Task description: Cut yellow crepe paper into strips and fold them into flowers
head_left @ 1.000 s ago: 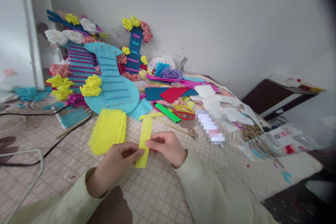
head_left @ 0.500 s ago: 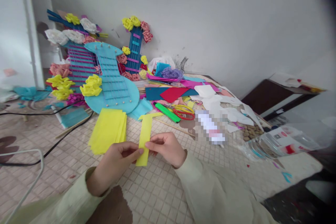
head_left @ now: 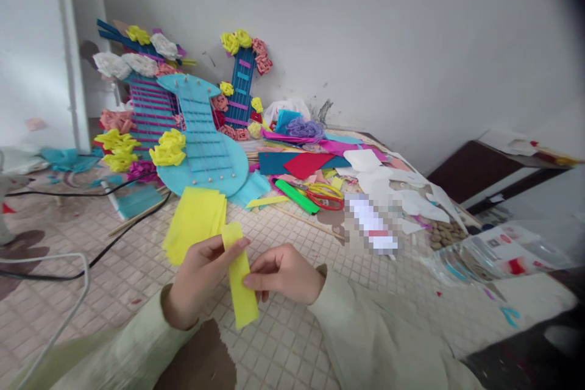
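Strip (head_left: 238, 277) now tips left
Left hand (head_left: 196, 280) pinches near its top, right hand (head_left: 290, 274) its edge; lower end free.

Straight ahead of the fingers (head_left: 256, 281), slightly left: light-blue guitar-shaped cutout (head_left: 205, 161); past it, dark-blue fretted piece (head_left: 241, 85) with paper rosettes, leaning near wall (head_left: 375, 30). Ahead and slightly right: thin stick (head_left: 309, 222) nearest, then green tube-like item (head_left: 297, 196) and red-handled scissors (head_left: 336, 206); farther out, red sheet (head_left: 308, 165) on dark-blue sheet (head_left: 272, 163), purple yarn (head_left: 305, 128) behind. Right of fingers: pixelated object (head_left: 372, 224), unreadable; white scraps (head_left: 377, 184) beyond; clear bottle (head_left: 500, 251) far right, lying on its side. Left of fingers: black cable (head_left: 68, 278), white cable (head_left: 85, 274). Beneath: grid-patterned counter (head_left: 283, 353).
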A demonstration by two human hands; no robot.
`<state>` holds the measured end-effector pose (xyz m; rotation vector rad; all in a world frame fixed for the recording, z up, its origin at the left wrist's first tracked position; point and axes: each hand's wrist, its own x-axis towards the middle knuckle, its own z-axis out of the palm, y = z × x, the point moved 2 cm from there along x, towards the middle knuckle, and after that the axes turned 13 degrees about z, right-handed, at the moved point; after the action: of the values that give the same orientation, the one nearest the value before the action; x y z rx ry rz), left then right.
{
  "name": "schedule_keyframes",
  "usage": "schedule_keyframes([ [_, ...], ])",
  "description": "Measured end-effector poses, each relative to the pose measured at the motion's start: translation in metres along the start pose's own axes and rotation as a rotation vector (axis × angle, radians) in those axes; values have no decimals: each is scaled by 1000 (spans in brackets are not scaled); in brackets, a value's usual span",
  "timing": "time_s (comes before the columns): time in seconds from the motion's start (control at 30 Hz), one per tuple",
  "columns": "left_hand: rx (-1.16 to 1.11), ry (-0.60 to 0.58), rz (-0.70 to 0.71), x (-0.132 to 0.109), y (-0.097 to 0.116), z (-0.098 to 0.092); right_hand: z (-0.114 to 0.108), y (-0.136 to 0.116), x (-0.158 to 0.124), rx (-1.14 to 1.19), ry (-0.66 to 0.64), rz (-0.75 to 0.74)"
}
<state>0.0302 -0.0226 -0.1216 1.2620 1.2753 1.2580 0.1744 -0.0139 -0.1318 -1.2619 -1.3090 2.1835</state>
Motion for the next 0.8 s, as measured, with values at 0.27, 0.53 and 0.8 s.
schedule_keyframes([
  [0.27,-177,238,8,12,-4,-16,4,4,-3,-56,-161,17],
  [0.53,-186,165,-21,7,-3,-10,4,5,-2,-69,-46,-34],
  [0.8,-199,-64,-99,-4,-7,8,4,2,-3,-124,12,-118],
])
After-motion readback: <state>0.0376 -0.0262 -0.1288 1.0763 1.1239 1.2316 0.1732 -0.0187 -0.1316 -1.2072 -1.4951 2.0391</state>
